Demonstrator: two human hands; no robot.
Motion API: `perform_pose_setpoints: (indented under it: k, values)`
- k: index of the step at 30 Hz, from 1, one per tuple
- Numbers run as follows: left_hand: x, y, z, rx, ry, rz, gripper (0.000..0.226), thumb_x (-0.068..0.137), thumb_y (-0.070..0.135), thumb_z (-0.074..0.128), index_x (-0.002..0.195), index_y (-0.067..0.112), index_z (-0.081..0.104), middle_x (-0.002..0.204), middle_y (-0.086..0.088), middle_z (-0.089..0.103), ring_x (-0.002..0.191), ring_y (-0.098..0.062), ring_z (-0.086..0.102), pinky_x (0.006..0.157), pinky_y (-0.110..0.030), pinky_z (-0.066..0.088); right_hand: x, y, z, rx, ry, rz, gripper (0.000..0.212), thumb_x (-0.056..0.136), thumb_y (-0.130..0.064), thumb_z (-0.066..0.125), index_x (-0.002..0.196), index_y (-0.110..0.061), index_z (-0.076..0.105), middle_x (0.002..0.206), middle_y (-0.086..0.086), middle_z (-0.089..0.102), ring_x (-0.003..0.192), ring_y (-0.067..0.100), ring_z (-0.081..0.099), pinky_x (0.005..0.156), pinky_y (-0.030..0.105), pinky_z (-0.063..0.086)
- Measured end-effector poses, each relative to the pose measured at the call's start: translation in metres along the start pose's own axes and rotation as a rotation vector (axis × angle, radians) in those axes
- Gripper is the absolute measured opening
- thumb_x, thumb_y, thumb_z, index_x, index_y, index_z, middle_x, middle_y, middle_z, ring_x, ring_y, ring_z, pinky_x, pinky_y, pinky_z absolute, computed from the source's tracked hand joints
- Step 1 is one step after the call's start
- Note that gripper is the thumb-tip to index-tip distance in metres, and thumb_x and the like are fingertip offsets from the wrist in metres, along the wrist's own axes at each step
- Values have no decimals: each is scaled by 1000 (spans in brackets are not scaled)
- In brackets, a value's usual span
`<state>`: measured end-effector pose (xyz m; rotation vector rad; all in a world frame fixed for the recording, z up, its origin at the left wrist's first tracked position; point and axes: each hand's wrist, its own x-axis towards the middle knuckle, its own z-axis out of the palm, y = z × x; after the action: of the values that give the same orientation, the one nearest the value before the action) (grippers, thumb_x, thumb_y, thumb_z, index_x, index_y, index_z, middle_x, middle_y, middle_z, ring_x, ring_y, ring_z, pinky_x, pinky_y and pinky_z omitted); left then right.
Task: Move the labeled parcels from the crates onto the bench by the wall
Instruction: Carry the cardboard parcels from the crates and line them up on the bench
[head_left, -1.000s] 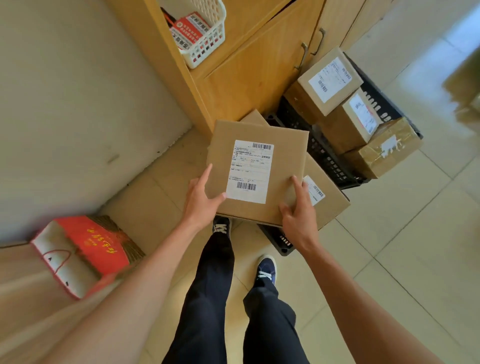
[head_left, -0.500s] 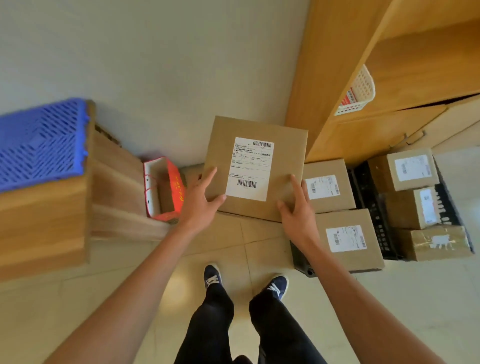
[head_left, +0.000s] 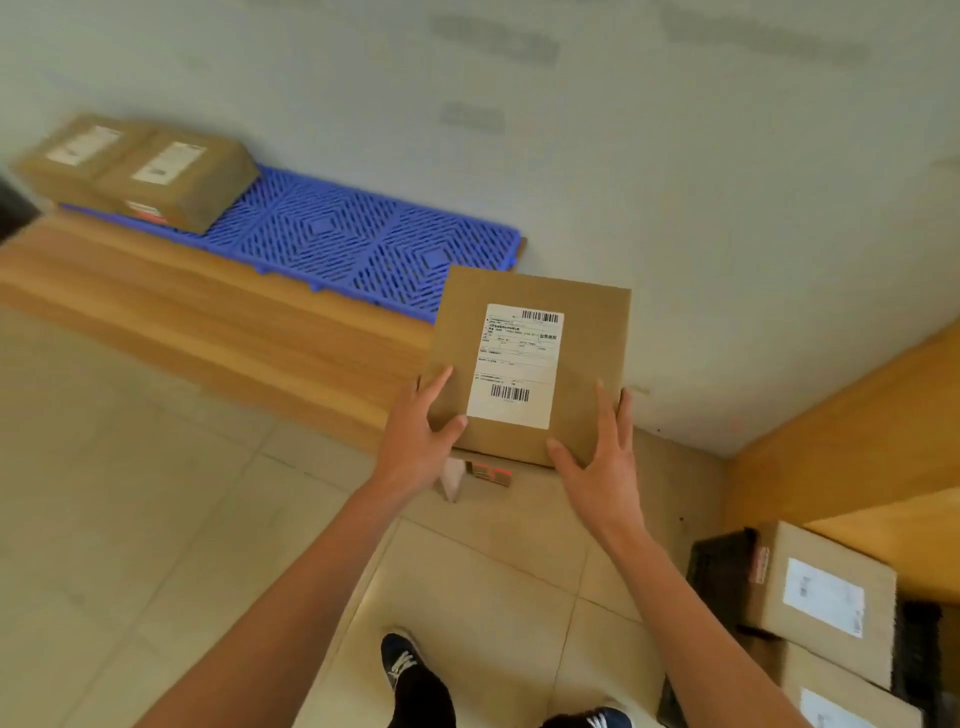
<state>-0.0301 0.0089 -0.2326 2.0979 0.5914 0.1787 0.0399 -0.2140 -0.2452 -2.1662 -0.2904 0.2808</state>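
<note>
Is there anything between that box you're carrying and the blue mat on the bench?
Nothing visible. The held parcel, gripped by the left hand and right hand, faces bare blue mat. Two parcels sit at the mat's far left end, out of the way.

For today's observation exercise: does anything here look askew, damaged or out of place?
Nothing stands out. The held parcel looks intact, label flat, a hand at each lower corner. Two parcels sit neatly on the blue mat on the bench.
</note>
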Motion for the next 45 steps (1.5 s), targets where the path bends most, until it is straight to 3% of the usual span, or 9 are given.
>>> perform_pose_setpoints:
  k: [3, 9, 13, 16, 21, 27, 35, 40, 45]
  values:
    - [3, -39, -76, -13, 71, -71, 68, 91, 24, 73, 152, 31, 43, 154, -6, 39, 146, -16, 31, 114, -26, 26, 10, -53, 60, -37, -79, -90, 93, 90, -40, 70, 155, -51, 4, 165, -19, -17, 154, 15, 7, 119, 46, 32]
    - [14, -81, -182, -19, 157, -105, 71, 92, 24, 73, 155, 31, 39, 163, -7, 27, 151, -15, 19, 111, -21, 16, 23, -137, 144, -72, -129, -206, 96, 86, -43, 73, 150, -61, 3, 164, -20, -19, 154, 12, 5, 118, 51, 33]
    - [23, -94, -224, -14, 196, -104, 72, 93, 22, 71, 156, 29, 37, 162, -6, 27, 150, -18, 21, 110, -22, 17, 34, -168, 174, -183, -219, -253, 110, 73, -57, 81, 154, -54, 7, 159, -17, -34, 153, 15, -1, 119, 49, 30]
    - [37, -104, -244, -31, 215, -102, 72, 92, 22, 71, 156, 29, 37, 159, -1, 30, 148, -17, 26, 112, -23, 21, 48, -181, 194, -248, -240, -281, 115, 72, -51, 85, 154, -54, 6, 156, -16, -41, 155, 17, -7, 120, 45, 26]
    - [77, -122, -269, -38, 238, -146, 73, 92, 27, 73, 155, 36, 37, 163, 0, 24, 150, -18, 23, 122, -39, 25, 96, -199, 229, -212, -242, -315, 116, 71, -45, 88, 154, -55, 8, 155, -20, -41, 155, 16, 0, 116, 46, 38]
    - [146, -133, -309, 46, 251, -157, 74, 93, 31, 71, 157, 34, 33, 161, 5, 25, 147, -16, 29, 120, -44, 33, 178, -236, 269, -90, -326, -334, 116, 71, -39, 89, 157, -49, 12, 151, -26, -43, 153, 10, -13, 123, 45, 23]
    - [226, -148, -349, 89, 296, -168, 70, 93, 34, 71, 155, 33, 38, 164, 4, 22, 147, -14, 28, 111, -26, 30, 257, -279, 312, -43, -355, -323, 116, 71, -34, 90, 157, -48, 13, 157, -24, -35, 153, 8, -6, 120, 40, 27]
    - [276, -168, -364, 80, 289, -147, 69, 92, 37, 71, 154, 33, 40, 164, 4, 23, 148, -14, 28, 116, -35, 36, 295, -292, 341, -52, -327, -313, 115, 72, -33, 89, 157, -46, 13, 158, -21, -33, 153, 10, -9, 121, 40, 23]
    - [331, -202, -388, 65, 225, -139, 62, 94, 33, 70, 150, 33, 44, 163, 7, 22, 146, -11, 28, 110, -25, 33, 326, -304, 384, -73, -300, -241, 114, 74, -34, 87, 158, -46, 11, 156, -23, -36, 153, 11, -9, 122, 43, 27]
